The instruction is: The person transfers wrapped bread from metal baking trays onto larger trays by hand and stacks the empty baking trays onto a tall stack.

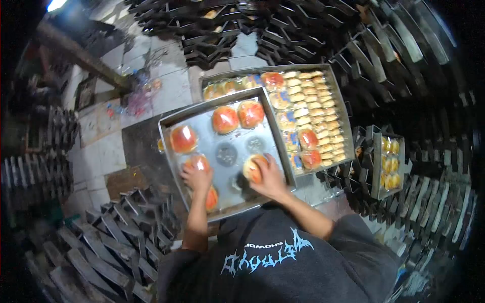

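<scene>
A square metal tray (166,166) holds several round, glossy red-brown buns, among them one bun (183,139) at the upper left and a pair near the far edge. My left hand (198,178) has its fingers over a bun (198,162) at the tray's left side; another bun (211,198) lies partly hidden under my forearm. At the right of the tray, my right hand (266,177) grips a bun (252,169) that shows a paler side. Round marks (226,154) show on the tray's bottom.
Beyond this tray lies a larger tray (339,101) with rows of small pastries (313,108) and wrapped buns (308,139). A narrow tray (377,166) of yellow items stands at the right. Dark metal racks surround the spot. Crumpled plastic (139,96) lies on the tiled floor.
</scene>
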A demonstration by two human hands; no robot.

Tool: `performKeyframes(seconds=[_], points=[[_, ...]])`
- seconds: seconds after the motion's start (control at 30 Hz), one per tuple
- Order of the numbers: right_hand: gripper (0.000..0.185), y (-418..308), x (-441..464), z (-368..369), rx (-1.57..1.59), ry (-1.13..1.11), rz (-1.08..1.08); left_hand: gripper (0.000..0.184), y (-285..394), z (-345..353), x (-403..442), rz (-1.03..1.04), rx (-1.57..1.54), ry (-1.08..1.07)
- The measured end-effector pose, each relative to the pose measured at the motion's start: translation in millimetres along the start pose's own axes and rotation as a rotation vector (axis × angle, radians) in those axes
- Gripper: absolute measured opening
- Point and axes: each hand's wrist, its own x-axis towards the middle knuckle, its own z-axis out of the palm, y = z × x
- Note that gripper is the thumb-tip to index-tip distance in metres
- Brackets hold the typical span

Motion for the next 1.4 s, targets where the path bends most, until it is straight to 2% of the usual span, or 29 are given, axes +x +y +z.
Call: performKeyframes(seconds=[0.07,0.13,0.17,0.2,0.23,0.27,0.33,0.37,0.47,0.53,0.57,0.63,0.7,0.73,0.77,0.83,0.87,0.9,0.93,0.97,1.03,1.07,1.1,1.2,1.23,1.3,1.33,1.37,1.4], points=[[0.072,35,0,-53,-0.041,0.181,0.068,0.091,6,-3,4,0.023,0.016,-0.044],[0.068,113,27,-89,-0.026,0.326,0.2,0.09,11,-10,9,0.047,-0.269,-0.184],[0.069,148,43,-108,-0.144,0.276,0.332,0.087,35,-40,4,0.057,-0.309,-0.199],[0.071,186,62,-108,-0.257,0.371,0.34,0.086,54,-70,-8,0.086,-0.369,-0.193],[0.073,201,83,-117,-0.243,0.286,0.457,0.085,74,-91,-17,0.116,-0.429,-0.187],[0.071,216,105,-120,-0.249,0.227,0.462,0.085,100,-102,-23,0.101,-0.415,-0.182],[0.071,242,136,-109,-0.273,0.13,0.454,0.082,170,-108,-28,0.247,-0.646,-0.1],[0.071,252,143,-97,-0.29,0.092,0.44,0.079,204,-93,-26,0.253,-0.76,-0.158],[0.071,263,146,-94,-0.272,-0.012,0.437,0.077,325,-30,-6,0.413,-0.569,0.032],[0.071,276,144,-95,-0.245,-0.006,0.393,0.078,419,-11,8,0.33,-0.593,-0.066],[0.072,286,142,-95,-0.216,-0.007,0.374,0.078,451,24,14,0.379,-0.584,0.02],[0.065,316,133,-81,-0.176,0.066,0.245,0.076,509,73,19,0.288,-0.387,-0.018],[0.055,316,129,-129,0.303,0.277,0.047,0.07,549,94,19,0.102,-0.289,-0.172],[0.047,338,112,-127,0.274,0.378,0.073,0.07,556,107,21,0.097,-0.292,-0.158],[0.039,361,98,-121,0.245,0.479,0.098,0.069,556,122,21,0.052,-0.202,-0.139],[0.028,368,101,-143,0.443,0.384,0.431,0.069,554,143,25,-0.008,-0.118,-0.113],[0.026,352,120,-166,0.482,0.376,0.481,0.07,551,151,26,0.013,-0.098,-0.034],[0.026,357,136,-171,0.322,0.401,0.392,0.071,548,155,26,0.033,-0.077,0.046],[0.029,354,159,-177,0.484,0.311,0.492,0.066,547,155,25,0.012,-0.137,0.085],[0.032,372,178,-156,0.415,0.329,0.336,0.066,539,147,21,-0.004,-0.142,0.095],[0.035,359,205,-143,0.459,0.176,0.23,0.063,514,115,2,0.187,-0.221,0.208],[0.036,354,212,-134,0.341,0.118,0.168,0.058,492,93,-17,0.267,-0.347,0.221],[0.036,349,215,-127,0.223,0.063,0.104,0.056,462,72,-44,0.333,-0.357,0.196],[0.035,354,208,-104,0.432,0.207,0.189,0.048,345,9,-119,0.487,-0.411,0.201],[0.03,313,196,-115,0.423,0.393,0.305,0.045,296,0,-141,0.441,-0.36,0.305],[0.027,252,176,-115,0.409,0.562,0.364,0.039,202,-1,-167,0.313,-0.298,0.448],[0.026,213,170,-102,0.458,0.502,0.228,0.04,149,11,-178,0.247,-0.239,0.488],[0.025,169,163,-85,0.505,0.452,0.099,0.041,101,17,-183,0.065,-0.275,0.408],[0.027,125,163,-67,0.521,0.28,0.063,0.047,67,10,-181,-0.06,-0.274,0.42]])
